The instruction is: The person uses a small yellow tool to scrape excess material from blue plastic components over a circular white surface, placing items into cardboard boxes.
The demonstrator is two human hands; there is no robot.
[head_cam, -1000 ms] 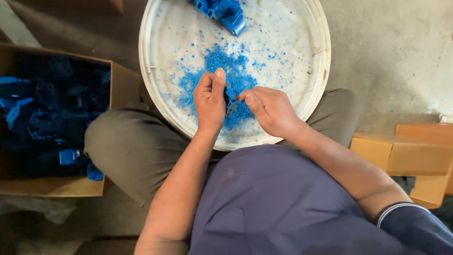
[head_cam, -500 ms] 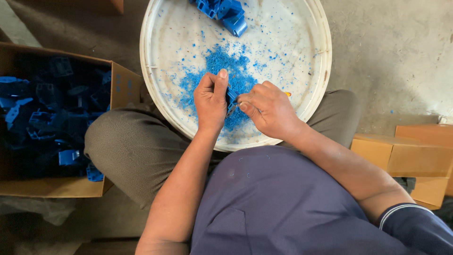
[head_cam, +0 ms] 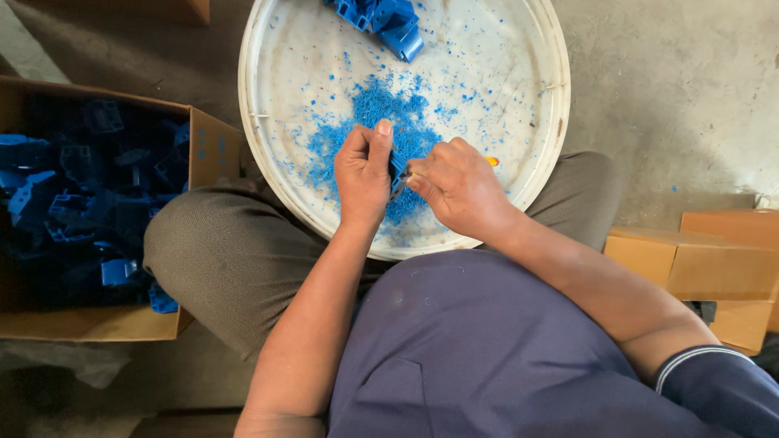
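At your far left sits an open cardboard box (head_cam: 203, 150) heaped with blue plastic parts (head_cam: 73, 203). Your left hand (head_cam: 363, 174) is clenched on a small blue piece (head_cam: 398, 168), thumb up, over the white round tray (head_cam: 268, 174) resting on your knees. Your right hand (head_cam: 456, 188) meets it there — fingers closed around a tool whose orange tip (head_cam: 492, 161) just shows. Blue shavings (head_cam: 381, 109) lie beneath, more blue parts (head_cam: 385, 18) at the tray's far edge — closed cardboard boxes (head_cam: 698, 259) at your right.
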